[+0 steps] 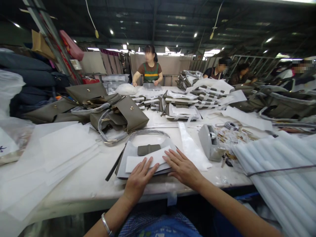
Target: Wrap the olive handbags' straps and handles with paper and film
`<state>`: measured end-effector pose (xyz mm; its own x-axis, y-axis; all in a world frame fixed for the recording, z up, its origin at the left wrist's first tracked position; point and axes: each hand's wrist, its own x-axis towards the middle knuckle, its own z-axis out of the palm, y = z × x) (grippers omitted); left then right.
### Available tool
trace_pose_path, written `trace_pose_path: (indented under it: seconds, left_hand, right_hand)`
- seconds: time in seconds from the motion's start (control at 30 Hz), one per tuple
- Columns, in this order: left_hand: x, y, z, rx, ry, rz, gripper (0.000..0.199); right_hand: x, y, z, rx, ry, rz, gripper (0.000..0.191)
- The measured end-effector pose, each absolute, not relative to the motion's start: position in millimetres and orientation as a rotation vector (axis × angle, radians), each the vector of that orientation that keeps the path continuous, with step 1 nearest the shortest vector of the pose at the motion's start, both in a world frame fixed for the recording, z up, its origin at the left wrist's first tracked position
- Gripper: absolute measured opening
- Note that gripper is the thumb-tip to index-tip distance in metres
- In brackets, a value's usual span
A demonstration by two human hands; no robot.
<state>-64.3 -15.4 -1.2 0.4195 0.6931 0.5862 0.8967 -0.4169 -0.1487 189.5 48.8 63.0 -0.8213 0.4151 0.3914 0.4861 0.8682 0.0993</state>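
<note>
A flat grey-green bag [123, 168] lies on the table in front of me, covered by a pale sheet, its wrapped handle [150, 132] curving away from me. A folded white foam strip [134, 163] crosses it at a slant. Just beyond the strip sits a small grey-green piece with a band [148, 149]. My left hand [139, 176] lies with spread fingers on the near edge of the strip. Flat on the strip's right end rests my right hand [181, 166], its fingers apart.
Grey-green bags [134, 115] stand beyond on the left, with white sheets [61, 148] nearer. A grey tape dispenser [209, 143] and foam rolls [283, 164] are on the right. Stacked wrapped bags [182, 102] lie farther back. A person [149, 70] is across the table.
</note>
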Motion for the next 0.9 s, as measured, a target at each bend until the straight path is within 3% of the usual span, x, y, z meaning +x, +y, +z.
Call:
trace_pose_path:
  seconds: [0.17, 0.3, 0.4, 0.6, 0.73, 0.9]
  left_hand:
    - [-54.8, -17.6, 7.6, -2.265, -1.408, -0.472, 0.053]
    - [-33.4, -16.6, 29.2, -2.345, -1.498, -0.325, 0.039]
    - [-24.0, -12.4, 33.4, -2.430, -1.529, -0.343, 0.047]
    - [-22.9, -8.1, -1.6, -2.276, -1.526, -0.602, 0.048]
    - [-22.3, -9.2, -10.5, -2.262, -1.511, -0.669, 0.046]
    - [-21.9, -7.5, -10.1, -2.250, -1.523, -0.685, 0.047]
  right_hand:
    - [191.2, 58.0, 23.1, -0.744, -2.627, -0.317, 0.048]
    - [192.2, 53.4, 11.1, -0.763, -2.586, -0.317, 0.045]
    - [191.7, 50.1, 10.5, -0.776, -2.569, -0.302, 0.044]
    - [182.9, 58.0, 53.8, -0.855, -2.614, 0.033, 0.033]
    - [154.5, 110.8, 92.6, -1.315, -2.646, 0.223, 0.034]
    - [106.5, 190.1, 85.6, -1.717, -2.608, 0.230, 0.035]
